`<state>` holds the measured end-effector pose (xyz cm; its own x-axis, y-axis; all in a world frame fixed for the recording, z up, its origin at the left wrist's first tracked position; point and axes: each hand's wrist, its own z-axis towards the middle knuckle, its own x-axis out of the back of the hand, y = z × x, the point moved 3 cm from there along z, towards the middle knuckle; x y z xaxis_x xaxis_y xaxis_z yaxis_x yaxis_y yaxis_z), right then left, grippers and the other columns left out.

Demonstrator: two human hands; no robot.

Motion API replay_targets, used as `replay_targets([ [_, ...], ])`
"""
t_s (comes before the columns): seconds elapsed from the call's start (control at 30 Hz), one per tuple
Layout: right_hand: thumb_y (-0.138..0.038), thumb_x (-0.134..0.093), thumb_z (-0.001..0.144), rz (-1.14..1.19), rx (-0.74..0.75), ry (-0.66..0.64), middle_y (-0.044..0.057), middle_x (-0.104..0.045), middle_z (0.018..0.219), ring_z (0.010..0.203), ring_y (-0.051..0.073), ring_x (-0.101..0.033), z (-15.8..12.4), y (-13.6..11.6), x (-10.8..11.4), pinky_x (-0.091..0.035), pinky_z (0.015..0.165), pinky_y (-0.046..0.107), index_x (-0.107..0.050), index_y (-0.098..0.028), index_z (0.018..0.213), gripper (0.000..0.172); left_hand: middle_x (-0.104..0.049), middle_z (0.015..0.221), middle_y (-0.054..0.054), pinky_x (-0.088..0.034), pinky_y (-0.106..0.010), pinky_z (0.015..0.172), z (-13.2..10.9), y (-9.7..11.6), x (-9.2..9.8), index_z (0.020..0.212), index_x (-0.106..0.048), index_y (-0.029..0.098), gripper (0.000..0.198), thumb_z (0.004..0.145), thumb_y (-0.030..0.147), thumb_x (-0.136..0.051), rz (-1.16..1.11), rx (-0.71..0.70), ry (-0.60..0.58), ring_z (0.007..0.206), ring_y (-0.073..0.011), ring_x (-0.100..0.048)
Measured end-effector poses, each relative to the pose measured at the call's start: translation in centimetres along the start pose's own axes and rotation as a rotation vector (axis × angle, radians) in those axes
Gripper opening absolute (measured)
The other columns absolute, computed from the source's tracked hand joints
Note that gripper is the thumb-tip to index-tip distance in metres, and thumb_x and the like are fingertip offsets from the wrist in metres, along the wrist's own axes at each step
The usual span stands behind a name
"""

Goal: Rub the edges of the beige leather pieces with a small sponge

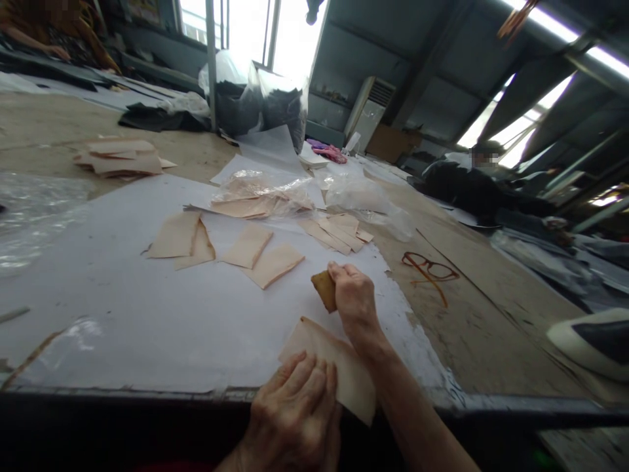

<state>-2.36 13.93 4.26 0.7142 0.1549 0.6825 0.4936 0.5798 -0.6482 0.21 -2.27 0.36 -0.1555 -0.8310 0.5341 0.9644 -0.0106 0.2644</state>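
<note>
My left hand (295, 410) lies flat with its fingers spread on a beige leather piece (339, 373) at the table's near edge, pressing it down. My right hand (354, 298) is closed round a brown sponge-like block (325, 289), held just beyond the far end of that piece, over the white paper sheet (122, 308). My right forearm crosses over the piece's right side.
Several more beige pieces (246, 246) lie spread on the sheet, others in a clear plastic bag (260, 193). Another stack (120, 157) sits far left. Red-framed glasses (430, 267) rest on the bare table at right. A person (466, 183) leans on the table's far right.
</note>
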Motion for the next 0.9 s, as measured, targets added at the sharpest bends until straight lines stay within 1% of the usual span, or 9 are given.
replay_targets([
  [0.1,-0.036,-0.04,0.081,-0.091,0.022,-0.023,0.0,-0.054,0.051,0.046,0.012,-0.047,-2.8,-0.2,2.3,-0.031,0.047,0.021,-0.054,-0.017,0.062,0.03,-0.063,0.096,-0.01,-0.047,-0.034,0.087,0.1,0.6,-0.5,0.103,-0.058,0.008,0.03,0.075,0.015,-0.049,0.058,0.021,-0.058,0.093,-0.0224,-0.057],
  [0.17,-0.033,-0.04,0.081,-0.189,0.06,-0.034,0.001,-0.056,0.052,0.048,0.012,-0.048,-4.0,-0.4,2.7,-0.03,0.049,0.022,-0.055,-0.017,0.066,0.027,-0.062,0.097,-0.012,-0.047,-0.037,0.086,0.2,1.1,-1.0,0.101,-0.06,0.007,0.03,0.076,0.016,-0.046,0.104,0.027,-0.056,0.095,-0.0253,-0.056],
  [0.27,-0.031,-0.039,0.083,-0.272,0.078,-0.082,0.002,-0.057,0.054,0.049,0.013,-0.05,-4.6,-0.4,2.1,-0.03,0.05,0.022,-0.055,-0.017,0.07,0.025,-0.062,0.095,-0.013,-0.045,-0.04,0.088,0.0,1.6,-1.8,0.096,-0.062,0.009,0.029,0.074,0.014,-0.043,0.107,0.007,-0.034,0.098,-0.0273,-0.055],
  [0.43,-0.029,-0.039,0.085,-0.414,0.131,-0.152,0.004,-0.061,0.059,0.053,0.014,-0.055,-4.2,-0.6,0.7,-0.03,0.05,0.022,-0.054,-0.016,0.072,0.024,-0.062,0.097,-0.01,-0.043,-0.038,0.091,-0.1,1.4,-2.1,0.095,-0.062,0.013,0.029,0.074,0.014,-0.043,0.045,-0.018,0.018,0.101,-0.0251,-0.054],
  [0.57,-0.026,-0.043,0.083,-0.587,0.172,-0.147,0.006,-0.062,0.061,0.054,0.016,-0.056,-3.8,-1.2,-0.2,-0.026,0.048,0.025,-0.056,-0.016,0.072,0.019,-0.065,0.087,-0.007,-0.043,-0.034,0.091,0.2,1.3,-1.8,0.088,-0.064,0.013,0.026,0.071,0.01,-0.045,0.021,0.012,0.16,0.094,-0.0221,-0.057],
  [0.63,-0.026,-0.042,0.083,-0.609,0.187,-0.138,0.006,-0.062,0.061,0.053,0.016,-0.056,-3.6,-1.4,-0.8,-0.026,0.047,0.024,-0.056,-0.015,0.074,0.02,-0.065,0.082,-0.006,-0.044,-0.034,0.089,0.3,1.3,-2.0,0.084,-0.064,0.013,0.023,0.069,0.008,-0.046,0.015,0.029,0.217,0.09,-0.0214,-0.058],
  [0.77,-0.026,-0.039,0.084,-0.579,0.169,-0.116,0.006,-0.061,0.059,0.051,0.015,-0.054,-3.1,-1.2,-1.8,-0.025,0.047,0.024,-0.054,-0.015,0.073,0.022,-0.063,0.072,-0.005,-0.048,-0.032,0.082,0.4,1.5,-2.5,0.075,-0.063,0.013,0.02,0.07,0.006,-0.044,0.0,-0.002,0.314,0.079,-0.0184,-0.061],
  [0.83,-0.027,-0.039,0.084,-0.514,0.141,-0.077,0.006,-0.06,0.058,0.051,0.015,-0.054,-2.6,-1.0,-2.1,-0.026,0.047,0.024,-0.055,-0.014,0.072,0.023,-0.063,0.071,-0.005,-0.049,-0.032,0.081,0.5,1.5,-2.5,0.074,-0.062,0.012,0.019,0.069,0.006,-0.045,0.0,-0.003,0.321,0.078,-0.0178,-0.061],
  [0.9,-0.029,-0.039,0.084,-0.399,0.078,-0.028,0.005,-0.06,0.06,0.053,0.015,-0.053,-1.9,-0.7,-2.2,-0.028,0.048,0.023,-0.055,-0.015,0.072,0.024,-0.064,0.073,-0.005,-0.047,-0.031,0.084,0.6,1.4,-2.4,0.076,-0.063,0.011,0.017,0.069,0.007,-0.047,0.017,0.022,0.277,0.082,-0.018,-0.06],
])
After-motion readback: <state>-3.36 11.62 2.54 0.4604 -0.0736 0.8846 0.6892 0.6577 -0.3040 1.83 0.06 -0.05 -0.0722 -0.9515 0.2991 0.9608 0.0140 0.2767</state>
